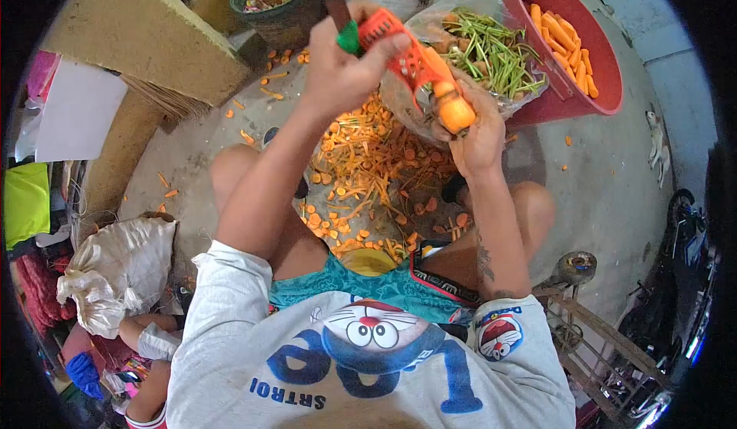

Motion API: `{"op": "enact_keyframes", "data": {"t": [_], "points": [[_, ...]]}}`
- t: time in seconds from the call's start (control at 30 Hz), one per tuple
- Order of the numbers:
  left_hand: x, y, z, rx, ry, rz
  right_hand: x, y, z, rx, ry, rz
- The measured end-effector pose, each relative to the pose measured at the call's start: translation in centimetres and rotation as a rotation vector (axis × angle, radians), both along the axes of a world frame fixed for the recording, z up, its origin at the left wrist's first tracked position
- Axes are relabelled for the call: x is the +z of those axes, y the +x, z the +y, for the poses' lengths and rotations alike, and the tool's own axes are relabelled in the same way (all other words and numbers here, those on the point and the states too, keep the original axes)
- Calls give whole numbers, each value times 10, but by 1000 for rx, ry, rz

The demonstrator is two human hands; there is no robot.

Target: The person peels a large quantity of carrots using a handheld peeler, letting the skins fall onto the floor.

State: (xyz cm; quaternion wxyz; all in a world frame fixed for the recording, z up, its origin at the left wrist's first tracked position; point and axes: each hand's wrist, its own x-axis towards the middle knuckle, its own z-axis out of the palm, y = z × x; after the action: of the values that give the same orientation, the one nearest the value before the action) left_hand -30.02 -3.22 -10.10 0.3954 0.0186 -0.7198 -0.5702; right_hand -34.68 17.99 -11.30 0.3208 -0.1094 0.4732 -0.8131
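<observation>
My left hand [338,68] is closed around an orange plastic peeler [411,64] with slots in its body. A dark blade [336,8] with a green piece [348,37] at its base also sticks out of this hand. My right hand [480,126] is wrapped around a carrot [456,113], thick end towards me. The peeler lies along the carrot; whether its edge touches cannot be made out. Below both hands, carrot peelings and cut slices [376,168] cover the floor between my legs.
A red tub [568,95] with peeled carrots [564,41] stands at the upper right. Beside it is a clear plastic bag [453,14] with green stems [495,53]. A dark bin [276,7], a white sack [127,268] and a metal-framed cart [599,329] are around me. Another person's leg [150,337] shows lower left.
</observation>
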Motion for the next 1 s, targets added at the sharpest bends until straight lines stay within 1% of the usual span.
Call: {"op": "enact_keyframes", "data": {"t": [0.03,0.07,0.1,0.17,0.23,0.27,0.3,0.37,0.4,0.43,0.47,0.5,0.53,0.57,0.6,0.63,0.67,0.7,0.73,0.77,0.8,0.83,0.9,0.93,0.97,1.0], "points": [[-3,-2,-2,-10,-102,19,-1,3,1,1,11,19],[0,-8,-19,77,-258,86,-4,5,2,6,17,10],[4,-12,-30,120,-152,86,-4,4,1,-4,9,-22],[6,-12,-38,74,26,146,-4,0,1,-22,-11,-45],[13,4,-7,25,74,65,-6,-9,5,-35,-7,-113],[-17,5,0,112,-82,-50,1,-5,3,-114,45,-144],[-16,4,9,110,-81,-50,7,-2,-4,-115,46,-145],[-10,4,28,-204,-133,117,10,5,-10,-240,68,-100],[-5,2,21,-194,-81,86,8,7,-8,-279,81,-87],[-5,0,12,-187,-78,82,1,4,0,-113,11,-69],[-3,-3,0,-103,49,58,-2,1,6,50,-66,-49],[-1,-7,-15,-21,173,36,-1,-2,8,50,-72,-48],[1,-9,-30,76,-3,50,0,-5,9,128,-159,-99],[-5,-8,-29,77,-7,54,1,-8,8,207,-244,-146],[2,-2,-14,10,106,48,3,-8,7,159,-160,-115],[7,4,3,-60,219,40,15,-2,-1,158,-160,-109],[4,9,21,-65,151,1,35,10,-15,-77,-29,-146],[2,9,23,-68,155,0,33,9,-14,-196,39,-164],[0,9,25,-118,30,26,32,9,-13,-314,111,-182],[-3,10,27,-167,-94,47,10,0,4,-87,-11,-138],[0,8,17,-48,-11,-33,-3,-2,14,143,-136,-96],[-4,1,-2,-44,-12,-38,-2,1,12,147,-136,-101],[-3,-10,-35,97,187,57,6,9,3,152,-41,-61],[-4,-9,-38,101,181,62,9,7,5,246,-48,-43],[-6,-10,-41,84,246,94,6,4,1,249,-52,-35],[-5,-11,-40,63,313,122,3,1,-6,60,148,394]]}}
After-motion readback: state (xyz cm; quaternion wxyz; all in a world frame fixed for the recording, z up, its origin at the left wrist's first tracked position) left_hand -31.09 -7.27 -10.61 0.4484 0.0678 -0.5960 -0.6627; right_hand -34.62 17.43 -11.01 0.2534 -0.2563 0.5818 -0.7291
